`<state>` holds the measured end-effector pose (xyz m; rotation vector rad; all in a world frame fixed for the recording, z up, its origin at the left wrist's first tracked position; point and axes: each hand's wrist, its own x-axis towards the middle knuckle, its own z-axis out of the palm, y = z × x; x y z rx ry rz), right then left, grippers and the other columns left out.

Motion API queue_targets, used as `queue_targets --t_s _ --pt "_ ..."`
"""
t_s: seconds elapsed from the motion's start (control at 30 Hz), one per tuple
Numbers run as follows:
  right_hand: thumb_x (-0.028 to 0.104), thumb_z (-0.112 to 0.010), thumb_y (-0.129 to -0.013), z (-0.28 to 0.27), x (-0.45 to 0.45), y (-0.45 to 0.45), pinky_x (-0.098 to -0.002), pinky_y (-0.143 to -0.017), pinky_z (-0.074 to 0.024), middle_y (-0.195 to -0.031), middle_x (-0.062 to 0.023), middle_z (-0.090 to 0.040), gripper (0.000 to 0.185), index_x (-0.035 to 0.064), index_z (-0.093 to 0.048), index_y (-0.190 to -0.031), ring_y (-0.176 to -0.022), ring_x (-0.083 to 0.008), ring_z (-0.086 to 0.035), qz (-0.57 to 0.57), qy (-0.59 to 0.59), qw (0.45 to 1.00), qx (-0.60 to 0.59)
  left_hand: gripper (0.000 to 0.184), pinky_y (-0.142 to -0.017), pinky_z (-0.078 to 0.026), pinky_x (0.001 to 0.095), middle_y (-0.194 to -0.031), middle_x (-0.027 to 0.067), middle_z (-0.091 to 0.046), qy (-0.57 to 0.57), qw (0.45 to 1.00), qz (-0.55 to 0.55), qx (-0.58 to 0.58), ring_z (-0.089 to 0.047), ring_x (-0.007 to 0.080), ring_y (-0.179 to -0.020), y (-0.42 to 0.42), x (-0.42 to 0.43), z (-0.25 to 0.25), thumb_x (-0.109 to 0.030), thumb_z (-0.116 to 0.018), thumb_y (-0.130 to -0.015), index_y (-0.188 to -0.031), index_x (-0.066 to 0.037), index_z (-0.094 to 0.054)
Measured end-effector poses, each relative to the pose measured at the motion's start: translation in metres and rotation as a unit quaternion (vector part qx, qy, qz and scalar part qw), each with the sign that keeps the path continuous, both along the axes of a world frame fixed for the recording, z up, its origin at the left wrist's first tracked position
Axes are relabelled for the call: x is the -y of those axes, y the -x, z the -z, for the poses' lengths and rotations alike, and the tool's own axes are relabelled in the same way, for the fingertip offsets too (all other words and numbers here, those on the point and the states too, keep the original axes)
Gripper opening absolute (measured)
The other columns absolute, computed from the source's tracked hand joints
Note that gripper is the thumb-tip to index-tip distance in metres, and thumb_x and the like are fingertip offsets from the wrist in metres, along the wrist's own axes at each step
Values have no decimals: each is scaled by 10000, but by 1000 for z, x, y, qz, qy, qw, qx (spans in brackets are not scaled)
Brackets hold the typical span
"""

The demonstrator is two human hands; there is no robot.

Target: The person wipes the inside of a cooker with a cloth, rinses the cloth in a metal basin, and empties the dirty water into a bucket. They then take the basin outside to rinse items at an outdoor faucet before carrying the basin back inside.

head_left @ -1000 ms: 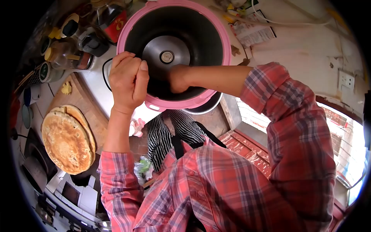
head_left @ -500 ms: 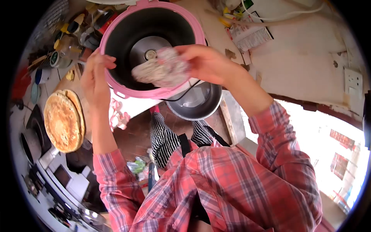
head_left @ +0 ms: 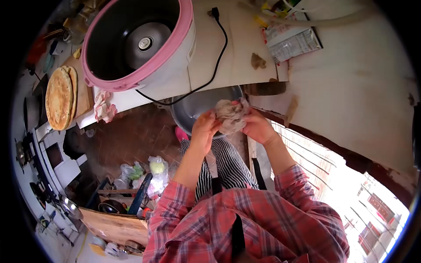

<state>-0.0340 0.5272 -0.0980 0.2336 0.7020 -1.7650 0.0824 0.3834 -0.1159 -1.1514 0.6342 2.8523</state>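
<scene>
A crumpled, greyish-white cloth (head_left: 230, 116) is between my two hands, in front of my body. My left hand (head_left: 205, 128) grips its left side, and my right hand (head_left: 259, 126) grips its right side. Beneath the cloth is a wide grey metal basin (head_left: 193, 107), partly hidden by my hands. On the counter at the upper left stands the pink-rimmed cooker (head_left: 186, 26), open, with a dark interior and a round metal centre. Its black cord (head_left: 218, 61) runs over the counter, the plug lying at the top.
A pink and white cloth (head_left: 104, 106) hangs at the counter edge. Flatbreads (head_left: 59, 98) lie on a wooden board (head_left: 84, 90) at the left. A printed packet (head_left: 294, 46) lies at the upper right. Plastic bags (head_left: 158, 173) and a wooden cabinet (head_left: 115, 225) are lower left.
My right hand has come out of the cooker with the cloth and moved down over the basin. My left hand has left the cooker's rim and taken hold of the cloth. The view has shifted right.
</scene>
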Motion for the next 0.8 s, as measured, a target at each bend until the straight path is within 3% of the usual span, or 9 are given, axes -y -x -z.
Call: queue_targets --t_s 0.1,0.17,0.3,0.37,0.43,0.5,0.57,0.67,0.8 --pt "24 -564 -751 56 -9 -6 -312 -836 -460 -1116 -102 -532 456 38 -476 -1198 -1002 -178 -547 -47 -110 990 -69 244 -784 -470 299 -1014 56 -561 110 988 -18 103 -554 159 -886 -14 -4 88 -166 -551 -879 -1074 -31 -497" --pt "62 -598 -783 126 -21 -14 -276 -675 -504 -1109 -60 -529 441 77 -484 -1209 -902 -129 -555 -138 -356 890 -250 214 -743 -485 277 -942 44 -566 127 981 -36 143 -562 145 -823 -23 -5 146 -120 -577 -859 -1049 -60 -499" --pt "64 -616 -781 221 -13 -14 -265 -614 -507 -975 -29 -582 439 94 -494 -1201 -865 -117 -559 -73 -378 882 -271 230 -717 -495 272 -879 23 -561 192 952 -37 236 -556 128 -770 -17 8 195 -119 -571 -863 -1079 -95 -495" --pt "101 -585 -806 274 -8 -5 -315 -663 -514 -981 -64 -604 394 118 -505 -1191 -883 -186 -587 -71 -391 843 -364 318 -728 -492 280 -899 28 -555 229 936 -29 265 -547 128 -780 -13 9 239 -116 -576 -858 -1158 -95 -473" --pt "163 -535 -830 294 3 2 -386 -764 -493 -1043 -117 -601 360 130 -507 -1187 -939 -289 -590 -136 -487 594 -626 379 -760 -478 299 -979 32 -535 223 933 -12 281 -540 131 -867 -10 11 256 -111 -552 -864 -1226 -110 -442" --pt "203 -494 -832 333 16 -1 -425 -850 -446 -1095 -158 -572 345 133 -517 -1169 -993 -359 -548 -156 -522 562 -622 374 -817 -449 331 -1140 47 -498 232 926 -8 298 -494 147 -1030 -9 12 272 -123 -516 -875 -1241 -125 -436" --pt "247 -495 -833 401 16 -21 -426 -852 -449 -1130 -146 -554 381 114 -487 -1190 -1010 -343 -544 -166 -580 442 -664 386 -854 -422 348 -1200 44 -471 226 922 3 314 -458 159 -1089 0 8 283 -150 -511 -876 -1254 -138 -430" --pt "281 -517 -821 372 42 -30 -408 -861 -454 -1174 -127 -532 449 94 -438 -1221 -1008 -330 -554 -310 -471 521 -641 400 -869 -398 341 -1267 49 -441 250 917 10 311 -435 172 -1125 7 10 301 -181 -495 -879 -1270 -134 -423" --pt "266 -526 -821 324 48 -11 -380 -849 -458 -1134 -140 -548 408 65 -460 -1170 -984 -315 -565 -172 -634 598 -459 399 -905 -366 301 -1307 47 -421 222 928 36 296 -431 179 -1140 23 18 275 -227 -472 -885 -1267 -118 -427"
